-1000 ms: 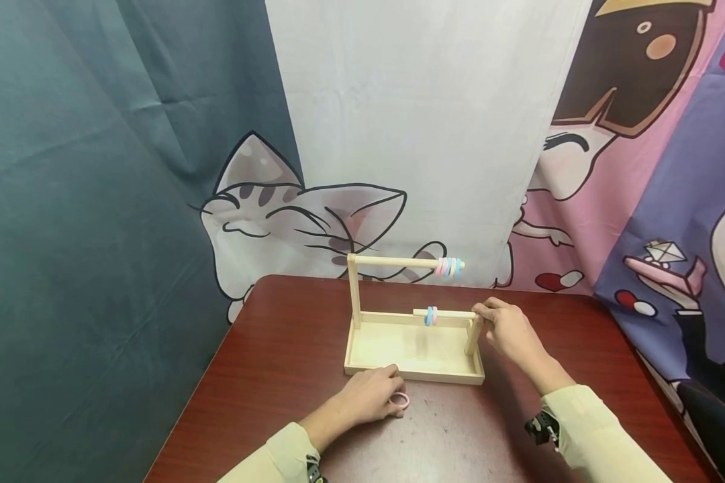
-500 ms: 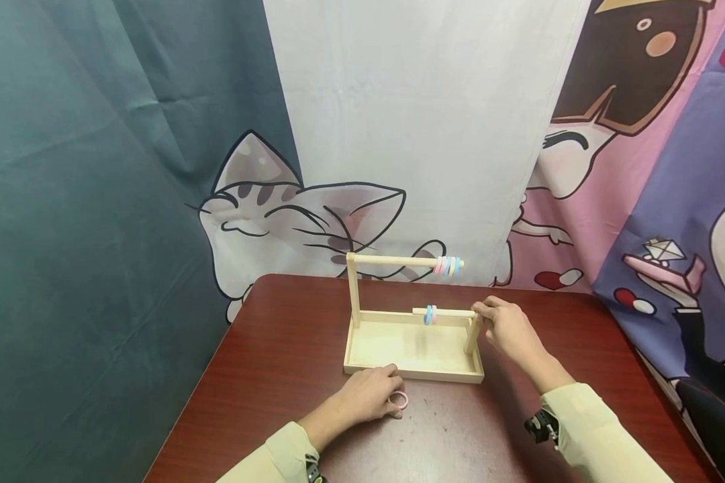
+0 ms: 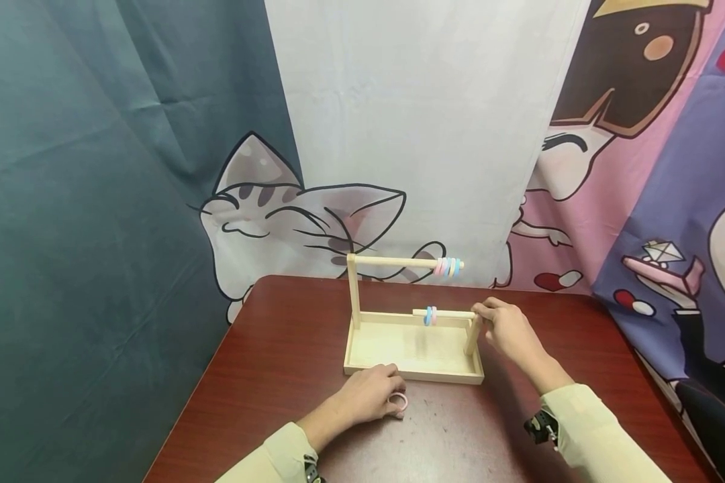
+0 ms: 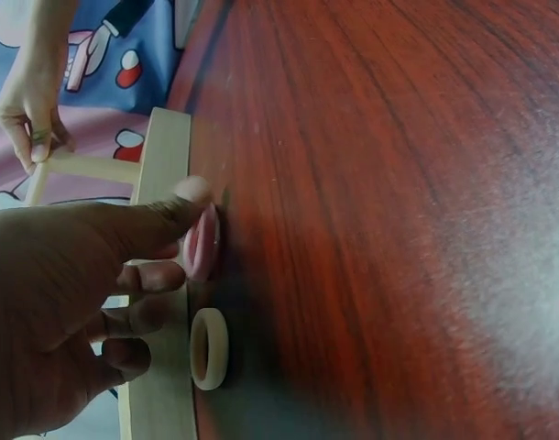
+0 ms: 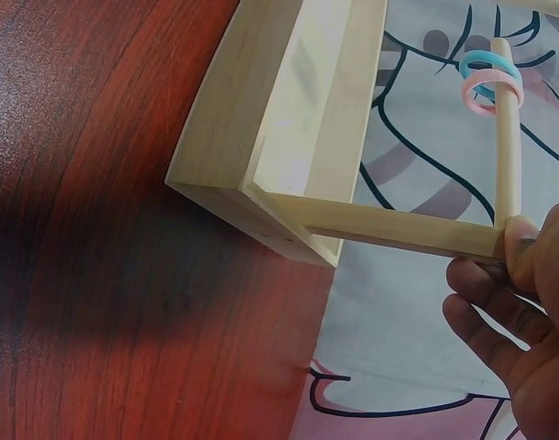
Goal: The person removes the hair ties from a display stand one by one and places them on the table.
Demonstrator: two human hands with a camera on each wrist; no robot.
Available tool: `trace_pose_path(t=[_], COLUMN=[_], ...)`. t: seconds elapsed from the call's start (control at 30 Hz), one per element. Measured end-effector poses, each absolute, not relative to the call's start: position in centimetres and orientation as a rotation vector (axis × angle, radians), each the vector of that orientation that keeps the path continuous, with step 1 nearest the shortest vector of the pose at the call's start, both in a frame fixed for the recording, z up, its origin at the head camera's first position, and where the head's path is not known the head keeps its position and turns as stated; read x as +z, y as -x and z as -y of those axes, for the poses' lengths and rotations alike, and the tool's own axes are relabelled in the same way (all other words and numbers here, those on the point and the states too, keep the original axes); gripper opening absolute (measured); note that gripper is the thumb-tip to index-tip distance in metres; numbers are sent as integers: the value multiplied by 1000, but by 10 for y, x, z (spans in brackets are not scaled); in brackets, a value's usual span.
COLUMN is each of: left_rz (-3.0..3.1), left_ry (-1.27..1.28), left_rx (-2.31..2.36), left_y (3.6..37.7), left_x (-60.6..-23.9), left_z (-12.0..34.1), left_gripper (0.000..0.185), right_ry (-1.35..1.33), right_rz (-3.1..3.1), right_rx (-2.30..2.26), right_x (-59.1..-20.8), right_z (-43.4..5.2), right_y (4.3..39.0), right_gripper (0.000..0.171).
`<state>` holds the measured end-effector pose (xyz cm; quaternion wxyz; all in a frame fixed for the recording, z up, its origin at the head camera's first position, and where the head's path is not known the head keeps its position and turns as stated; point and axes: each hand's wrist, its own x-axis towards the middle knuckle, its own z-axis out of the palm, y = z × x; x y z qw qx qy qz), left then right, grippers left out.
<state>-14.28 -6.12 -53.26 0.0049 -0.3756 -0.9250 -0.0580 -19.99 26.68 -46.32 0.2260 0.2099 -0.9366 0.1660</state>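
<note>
Sleeve of pale yellow cloth (image 3: 272, 456) at lower left, leading diagonally up to the left hand (image 3: 368, 397), back upward, low over the glossy reddish-brown wooden table (image 3: 266, 362). Fingers there curled and narrow, with thumb and index finger on opposite edges of a small, smooth, pale pink ring (image 4: 203, 246), pinching it down at the table surface, in front of the stand. Edge looking doubled in the left wrist view; hard to tell whether one ring or two stacked. To its left, a plain cream-coloured ring (image 4: 218, 348), flat on the table just beside the stand's front wall.

Next rightward, a pale wooden stand (image 3: 417, 376) with a shallow rectangular tray base and a tall left post. From that post, a round upper rod pointing right, with pink, blue and yellow rings (image 3: 448, 267) bunched near its free end. Below, a shorter rod pointing left, with blue and pink rings (image 3: 429, 316) hanging near its tip.

Farthest right, the right hand (image 3: 510, 332), forearm slanting in from lower right, thumb and index finger gripping the stand where lower rod and short post meet, remaining fingers loosely bent.
</note>
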Motion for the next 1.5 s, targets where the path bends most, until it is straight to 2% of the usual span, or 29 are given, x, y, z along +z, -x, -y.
trace_pose_path(t=[0.27, 0.67, 1.03, 1.4, 1.5], left_rz=[2734, 2666, 2671, 2681, 2683], left_ry=[1068, 846, 788, 819, 827], left_rx=[-393, -510, -566, -619, -645], left_y=[158, 188, 203, 216, 218], left_x=[-521, -504, -499, -492, -490], left_z=[63, 66, 63, 51, 48], left_gripper=[27, 27, 35, 49, 51], right_ry=[-581, -586, -603, -619, -617], right_rz=[2582, 2566, 2545, 2498, 2479], right_rx=[455, 458, 458, 461, 481], right_x=[-464, -466, -470, -478, -480], right_z=[-266, -267, -270, -270, -270], right_y=[199, 200, 196, 196, 196], right_gripper=[24, 26, 36, 35, 39])
